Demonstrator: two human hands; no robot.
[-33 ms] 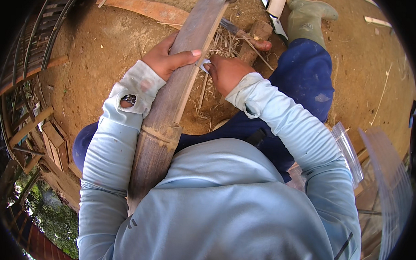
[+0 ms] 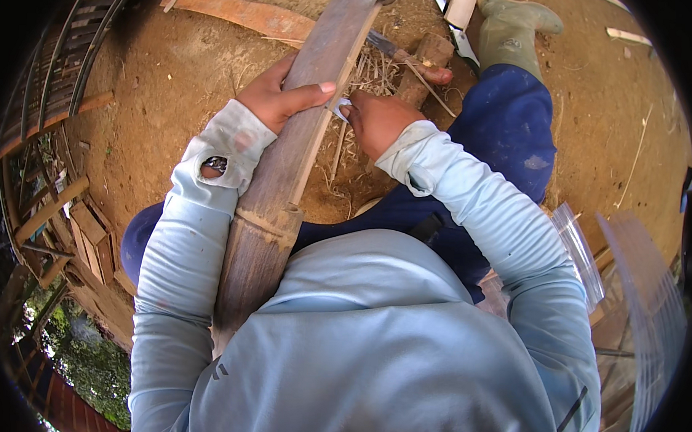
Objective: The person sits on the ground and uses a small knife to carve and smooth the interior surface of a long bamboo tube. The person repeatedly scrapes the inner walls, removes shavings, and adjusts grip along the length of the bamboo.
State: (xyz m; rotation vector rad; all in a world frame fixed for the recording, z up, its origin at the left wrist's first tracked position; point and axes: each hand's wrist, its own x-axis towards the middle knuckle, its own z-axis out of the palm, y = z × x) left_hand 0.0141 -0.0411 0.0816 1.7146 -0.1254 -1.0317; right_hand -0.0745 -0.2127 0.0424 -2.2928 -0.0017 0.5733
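Observation:
A long split bamboo piece, greyish brown with a raised node ring, runs from beside my waist up to the top of the view. My left hand is closed round its left edge, the thumb lying across the upper face. At the right edge, my right hand pinches a small, flat, whitish piece against the bamboo. Most of that piece is hidden by the fingers, so its kind cannot be told.
Beyond my right hand lie a wooden-handled blade, a short log and thin shavings. A boot stands at upper right. An orange-brown strip lies far left; clear corrugated sheets are at right.

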